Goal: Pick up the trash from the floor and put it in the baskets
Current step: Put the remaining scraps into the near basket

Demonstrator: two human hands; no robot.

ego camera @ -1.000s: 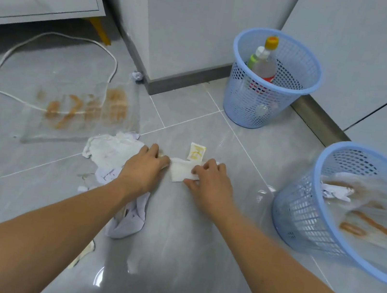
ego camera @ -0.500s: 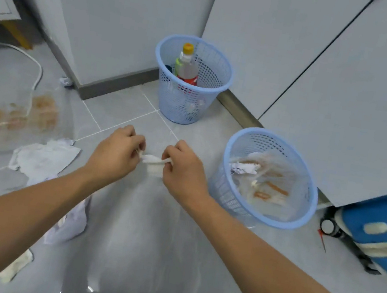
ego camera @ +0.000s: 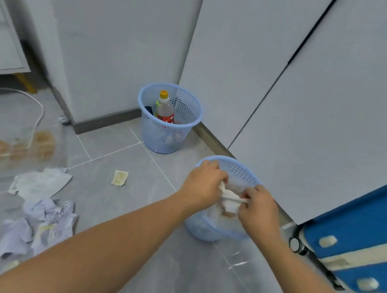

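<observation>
Both hands hold a small white piece of paper (ego camera: 229, 197) over the mouth of the near blue basket (ego camera: 242, 170). My left hand (ego camera: 203, 183) pinches its left end and my right hand (ego camera: 260, 208) pinches its right end. The basket holds stained clear plastic, mostly hidden behind my hands. A second blue basket (ego camera: 164, 136) stands in the corner with a plastic bottle (ego camera: 164, 108) in it. A small yellow-printed wrapper (ego camera: 119, 178) lies on the floor tiles. Crumpled white papers (ego camera: 40, 181) and pale crumpled sheets (ego camera: 46, 219) lie at the left.
A clear plastic sheet with brown stains (ego camera: 9, 150) lies at the far left under a white cable (ego camera: 38, 111). A small crumpled scrap (ego camera: 64, 120) sits by the wall corner. A blue case with wheels (ego camera: 359, 243) leans at the right. Grey walls close off the back.
Both hands lifted the white paper off the floor and carried it to the right, from beside the yellow wrapper to above the near basket. My view swung right and up.
</observation>
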